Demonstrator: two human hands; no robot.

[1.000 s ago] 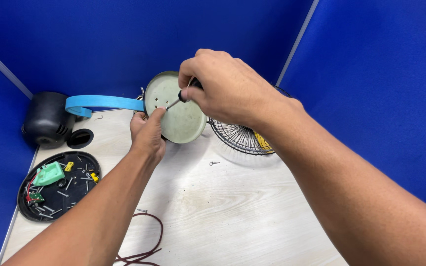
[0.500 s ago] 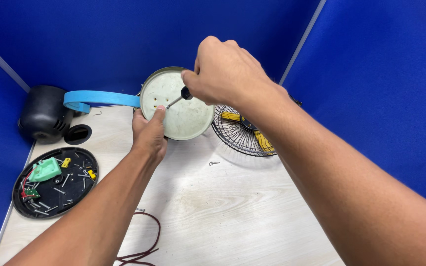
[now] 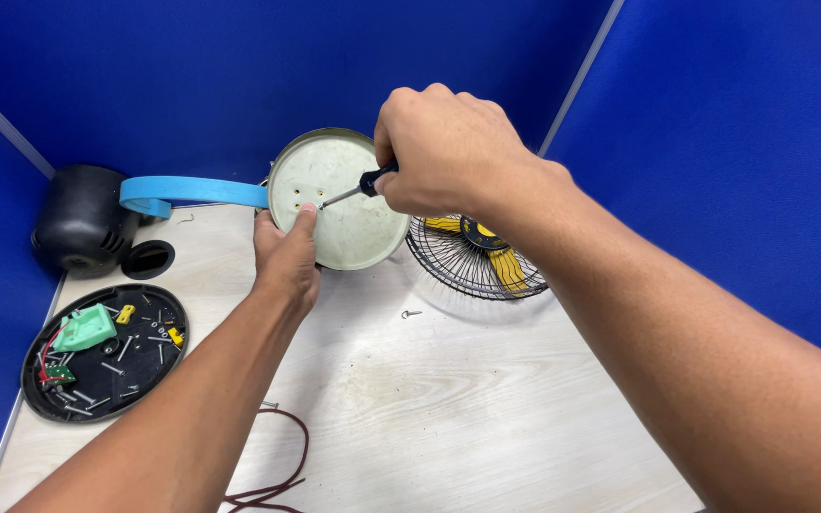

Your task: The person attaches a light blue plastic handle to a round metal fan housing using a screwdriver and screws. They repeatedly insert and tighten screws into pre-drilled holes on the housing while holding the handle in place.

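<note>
A round pale-green metal base plate stands tilted on its edge at the back of the table, its flat face with small holes toward me. My left hand grips its lower left rim, thumb pressed on the face. My right hand is closed around the black handle of a small screwdriver, whose metal tip touches the plate near the holes, just above my left thumb. A light-blue curved arm runs left from the plate.
A black motor housing sits at the back left beside a black ring. A black round tray holds screws, a green part and small yellow parts. A wire fan guard with yellow blades lies right. A dark red cord lies near me.
The plate and both hands have shifted slightly up and right in view. The screwdriver tip stays on the plate's face.
</note>
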